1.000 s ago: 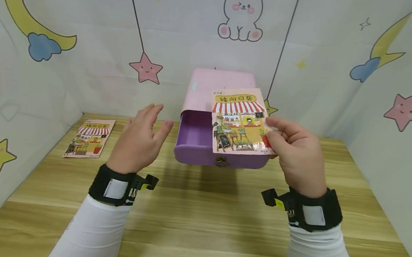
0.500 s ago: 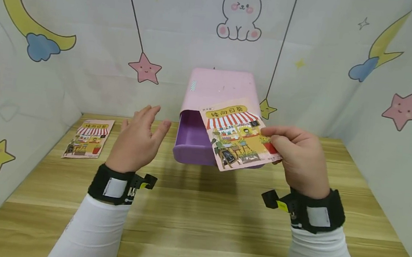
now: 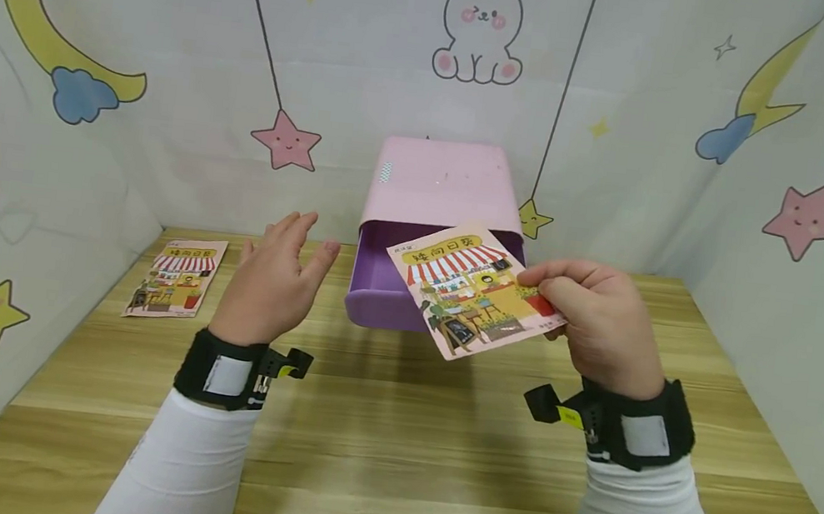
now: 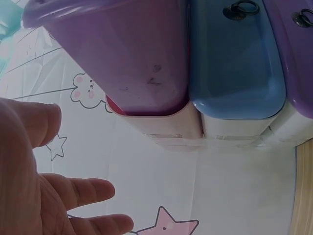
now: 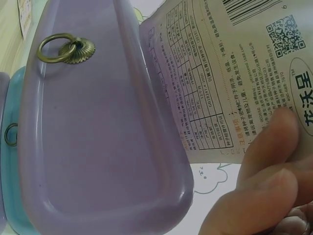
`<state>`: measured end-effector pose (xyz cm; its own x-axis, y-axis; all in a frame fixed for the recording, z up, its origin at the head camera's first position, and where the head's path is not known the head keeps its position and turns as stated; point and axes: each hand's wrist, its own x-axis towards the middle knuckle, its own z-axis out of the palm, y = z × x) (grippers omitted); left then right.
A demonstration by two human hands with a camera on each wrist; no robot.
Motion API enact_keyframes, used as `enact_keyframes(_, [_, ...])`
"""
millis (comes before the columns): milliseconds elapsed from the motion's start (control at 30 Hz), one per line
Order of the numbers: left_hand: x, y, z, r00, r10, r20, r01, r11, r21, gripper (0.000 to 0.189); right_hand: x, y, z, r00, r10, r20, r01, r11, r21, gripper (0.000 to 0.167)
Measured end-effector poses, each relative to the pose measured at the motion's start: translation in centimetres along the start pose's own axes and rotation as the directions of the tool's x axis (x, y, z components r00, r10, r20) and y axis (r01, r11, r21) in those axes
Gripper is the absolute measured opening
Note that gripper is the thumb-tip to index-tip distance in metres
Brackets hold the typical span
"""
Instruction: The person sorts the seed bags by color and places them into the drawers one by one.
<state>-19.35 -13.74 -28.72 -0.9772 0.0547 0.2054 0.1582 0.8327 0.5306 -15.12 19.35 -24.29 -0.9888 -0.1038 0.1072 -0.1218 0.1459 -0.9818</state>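
My right hand pinches a seed packet by its right edge, between thumb and fingers. The packet has a striped shop awning on its front and hangs tilted over the drawer's front. Its printed back with a barcode shows in the right wrist view. Behind it the purple top drawer stands pulled out of a pink cabinet; the packet covers much of its right part. My left hand is held to the left of the drawer, fingers extended, holding nothing.
A matching seed packet lies on the wooden table at the left. Below the pulled-out drawer, a closed blue drawer and another purple drawer show in the left wrist view. A patterned curtain stands behind.
My right hand has brought the seed packet down toward me from in front of the cabinet top, turning it counterclockwise. More of the cabinet top shows. The left hand has barely moved.
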Motion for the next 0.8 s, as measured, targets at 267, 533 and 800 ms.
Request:
enact_keyframes(267, [0.01,0.02,0.07,1.000,-0.002,-0.003,0.002,1.000,0.003,0.078,0.07,0.13,-0.17,0.999,0.024,0.022,-0.024,0.999,0.021,0.027])
enact_keyframes(533, [0.01,0.08,0.12,1.000,-0.011,0.001,0.011,1.000,0.000,0.078,0.04,0.00,-0.31,0.995,0.041,0.091,-0.051,0.993,0.107,0.028])
enact_keyframes(800, [-0.09,0.24,0.07,1.000,-0.022,0.014,0.022,1.000,-0.001,0.078,-0.17,-0.21,-0.29,0.992,0.049,0.116,-0.063,0.990,0.128,0.027])
